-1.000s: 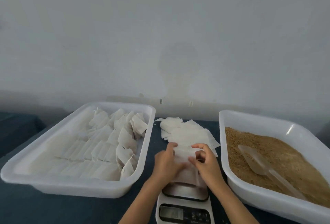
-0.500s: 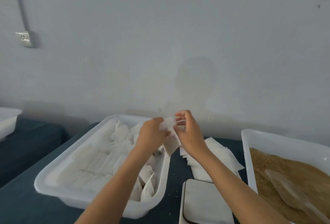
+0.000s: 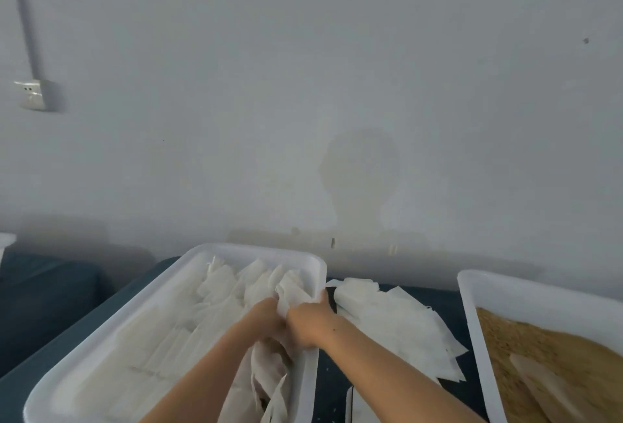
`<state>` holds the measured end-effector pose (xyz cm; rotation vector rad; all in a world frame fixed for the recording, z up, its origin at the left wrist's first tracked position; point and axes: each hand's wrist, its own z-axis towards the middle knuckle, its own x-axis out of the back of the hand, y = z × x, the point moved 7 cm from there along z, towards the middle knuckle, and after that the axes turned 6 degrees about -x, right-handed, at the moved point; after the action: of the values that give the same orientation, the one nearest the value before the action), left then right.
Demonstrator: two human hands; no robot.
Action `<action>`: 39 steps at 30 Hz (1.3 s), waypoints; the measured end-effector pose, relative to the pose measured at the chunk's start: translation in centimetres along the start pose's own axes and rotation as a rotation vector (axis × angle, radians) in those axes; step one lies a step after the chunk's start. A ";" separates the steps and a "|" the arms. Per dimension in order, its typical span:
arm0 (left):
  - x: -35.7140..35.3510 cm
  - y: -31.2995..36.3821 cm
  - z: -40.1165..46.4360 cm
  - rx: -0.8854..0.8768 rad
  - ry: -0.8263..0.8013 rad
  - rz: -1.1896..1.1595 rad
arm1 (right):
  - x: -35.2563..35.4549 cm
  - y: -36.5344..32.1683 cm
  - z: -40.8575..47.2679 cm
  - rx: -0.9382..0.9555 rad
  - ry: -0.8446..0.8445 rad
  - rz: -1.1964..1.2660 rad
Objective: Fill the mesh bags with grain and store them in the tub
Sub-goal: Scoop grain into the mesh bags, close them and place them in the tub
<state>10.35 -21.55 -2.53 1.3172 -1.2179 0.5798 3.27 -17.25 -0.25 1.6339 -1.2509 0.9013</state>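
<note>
A white tub (image 3: 101,331) on the left holds rows of filled white mesh bags (image 3: 175,331). My left hand (image 3: 266,318) and my right hand (image 3: 305,320) are side by side inside the tub at its right wall, both closed on one white mesh bag (image 3: 290,294) pressed down among the others. A second white tub (image 3: 472,314) on the right holds brown grain (image 3: 526,348) with a clear scoop (image 3: 539,385) lying in it. A pile of flat empty mesh bags (image 3: 387,314) lies on the table between the tubs.
A scale's white corner (image 3: 352,402) shows at the bottom between the tubs. The table has a dark blue cover (image 3: 50,314). A grey wall stands close behind, with a socket (image 3: 32,94) at the left. Another white container's edge (image 3: 5,244) shows at far left.
My hands lifted the bag off the scale, carried it left over the tub's rim, and now press it down inside the tub. The view has shifted left and up.
</note>
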 end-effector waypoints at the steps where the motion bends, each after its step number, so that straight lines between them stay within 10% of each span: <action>1: -0.1 0.1 0.2 -0.022 0.010 0.029 | -0.5 0.0 0.1 -0.044 -0.065 -0.075; 9: 0.0 -1.0 1.3 -0.007 0.180 0.058 | -1.3 -0.8 1.5 -0.006 -0.074 -0.186; 14: 3.0 -0.6 -0.1 -0.041 0.434 -0.008 | 1.8 2.3 -0.9 0.217 0.289 0.654; 18: 5.6 2.8 -1.5 -0.156 0.616 -0.195 | 1.2 10.6 -2.2 -0.052 0.610 1.044; 25: 2.6 12.0 -1.3 -0.365 0.348 -0.428 | -9.2 18.2 -2.8 -0.774 0.270 0.800; 30: -2.6 13.8 -0.4 -0.300 0.077 -0.623 | -11.8 17.9 -3.3 -0.848 0.204 0.807; 39: -5.0 11.5 0.9 -0.208 0.085 -0.589 | -10.6 18.9 -3.5 -0.723 0.229 0.699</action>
<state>-1.80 -18.17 -2.50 1.3720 -0.7416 0.0810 -17.69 -12.64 -4.78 0.5081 -1.7462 0.8510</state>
